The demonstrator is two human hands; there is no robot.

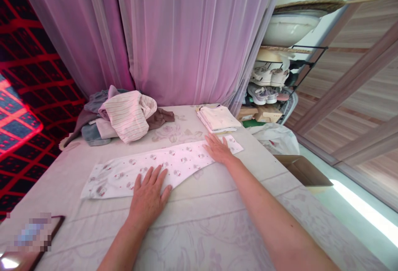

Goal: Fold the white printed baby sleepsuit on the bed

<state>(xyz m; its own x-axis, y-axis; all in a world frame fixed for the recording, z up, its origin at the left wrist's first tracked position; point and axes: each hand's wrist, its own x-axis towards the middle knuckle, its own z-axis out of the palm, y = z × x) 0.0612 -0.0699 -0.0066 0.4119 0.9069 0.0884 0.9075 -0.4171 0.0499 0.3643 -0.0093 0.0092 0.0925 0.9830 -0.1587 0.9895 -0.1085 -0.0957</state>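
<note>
A pair of white pants with a small printed cartoon pattern lies flat, folded lengthwise, across the bed. My left hand rests palm down on its near edge, left of the middle, fingers stretched out. Further right, my right hand lies flat on the narrower leg part, its fingers apart. Just beyond that hand sits a stack of folded light clothes. At the far left is a loose heap of clothes, with a striped cream garment on top.
A phone lies at the bed's near left corner. Purple curtains hang behind the bed. On the right stand a rack with shoes and a white basin, a plastic bag and a brown bin.
</note>
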